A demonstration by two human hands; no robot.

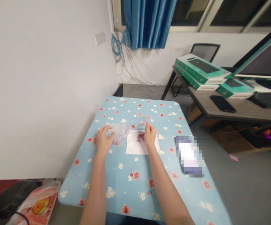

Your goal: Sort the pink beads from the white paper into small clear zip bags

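Observation:
My left hand [104, 137] rests at the left end of some clear plastic zip bags [119, 131] with pink-red seal lines. Its thumb and fingers are apart, lying at the bags' edge. A white sheet of paper [135, 148] lies right of the bags, bearing a small heap of dark pink bead-like pieces [140, 136]. Over the sheet's right part is my right hand [150, 134], its fingers curled closed and thumb up. Whatever it may hold is hidden. Just beyond the heap lies a small pink and metallic item [141, 123], close to the right fingertips.
A blue flowered cloth covers the table [121, 165]. At its right lies a blurred-out object [189, 156]. A wall [44, 78] runs along the left. On a desk [201, 100] at right are green keyboard boxes [201, 70], a black phone [223, 103] and a monitor [264, 56].

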